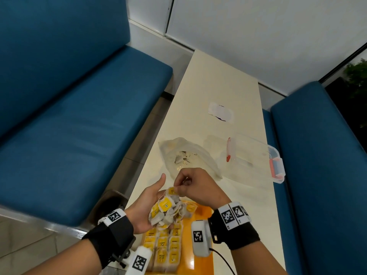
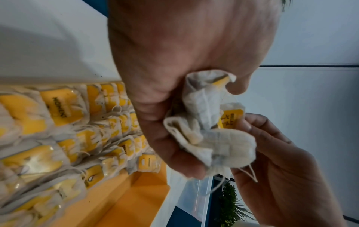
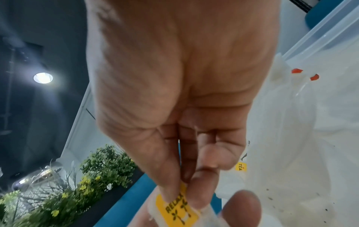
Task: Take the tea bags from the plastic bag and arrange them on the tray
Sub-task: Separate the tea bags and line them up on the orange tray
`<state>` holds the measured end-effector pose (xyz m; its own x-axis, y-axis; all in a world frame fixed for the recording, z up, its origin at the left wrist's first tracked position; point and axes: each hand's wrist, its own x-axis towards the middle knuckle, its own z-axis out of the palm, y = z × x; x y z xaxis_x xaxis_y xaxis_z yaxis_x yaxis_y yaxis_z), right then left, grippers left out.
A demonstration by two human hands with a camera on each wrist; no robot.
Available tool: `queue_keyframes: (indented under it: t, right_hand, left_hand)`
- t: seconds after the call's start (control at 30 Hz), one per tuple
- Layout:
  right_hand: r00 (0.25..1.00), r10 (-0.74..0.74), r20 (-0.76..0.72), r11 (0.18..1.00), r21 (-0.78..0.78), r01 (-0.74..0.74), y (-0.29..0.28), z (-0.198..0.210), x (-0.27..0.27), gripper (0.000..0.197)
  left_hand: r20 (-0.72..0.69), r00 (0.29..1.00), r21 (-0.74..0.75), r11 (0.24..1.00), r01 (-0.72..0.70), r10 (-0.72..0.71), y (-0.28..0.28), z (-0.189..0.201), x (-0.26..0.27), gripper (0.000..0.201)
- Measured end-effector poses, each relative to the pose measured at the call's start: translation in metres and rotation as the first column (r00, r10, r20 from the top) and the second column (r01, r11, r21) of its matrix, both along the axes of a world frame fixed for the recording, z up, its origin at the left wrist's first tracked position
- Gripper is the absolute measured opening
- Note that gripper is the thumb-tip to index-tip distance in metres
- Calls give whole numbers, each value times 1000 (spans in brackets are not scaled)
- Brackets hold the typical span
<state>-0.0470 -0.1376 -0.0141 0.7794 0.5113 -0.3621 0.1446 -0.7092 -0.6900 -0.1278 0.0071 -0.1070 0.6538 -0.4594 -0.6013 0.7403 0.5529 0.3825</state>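
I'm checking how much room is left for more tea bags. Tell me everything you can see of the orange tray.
The tray looks like glossy orange plastic with a low raised rim and rounded corners. It lies flat on the white table, right below both hands. Rows of tea bags with yellow tags fill its left part, lying packed side by side; a bare orange strip remains along its right side. Its near end is out of view.

Right hand [image 3: 174, 92]: thumb and fingertips [image 3: 204, 195] pinching yellow tag [image 3: 174, 210] reading "RELAX". Another thumb tip [image 3: 240, 207] showing near right. Plastic bag [image 3: 301, 153] lying right, holding one "TEA" tag [image 3: 240, 166]. Clear box [image 3: 320, 33] sitting far right. Plants [image 3: 87, 176] standing left.
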Motion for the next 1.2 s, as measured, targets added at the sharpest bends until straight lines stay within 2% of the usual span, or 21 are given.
queue_keyframes:
  t: [0.13, 0.4, 0.57, 0.7, 0.8, 0.9, 1.0, 1.1, 1.2]
  right_hand:
    - [995, -95, -24, 992, 83, 97, -9, 0, 0, 13]
    - [949, -276, 153, 959, 113, 260, -42, 4, -4, 13]
    - [939, -345, -4, 931, 127, 343, -62, 1, -18, 8]
    - [902, -412, -133, 888, 166, 430, -72, -18, -28, 7]
    - [900, -414, -133, 907, 20, 420, -77, -39, -41, 18]
    - [941, -317, -120, 937, -189, 292, -79, -57, -49, 25]
    - [970, -212, -121, 932, -325, 163, -76, -69, -51, 27]
    - [986, -150, -77, 908, -405, 107, -72, -78, -47, 28]
    - [986, -162, -46, 896, -426, 127, -70, -89, -44, 30]
  left_hand:
    - [21, 1000, -50, 999, -5, 7, 0, -4, 2, 83]
    - [-24, 999, 44, 999, -32, 33, 5, -10, 2, 72]
    - [-30, 998, 57, 997, -58, 60, 8, -4, 1, 70]
    - [-16, 998, 76, 996, -56, 58, 10, -1, -1, 69]
    - [-20, 998, 84, 995, -56, 58, 9, -1, -1, 67]
    - [-21, 998, 89, 994, -60, 62, 8, -2, -2, 66]
    - [-15, 998, 100, 993, -60, 62, 8, -4, -2, 66]
    - [-9, 998, 110, 993, -53, 55, 8, -6, -3, 65]
    - [-6, 999, 117, 992, -52, 53, 8, -7, -4, 65]
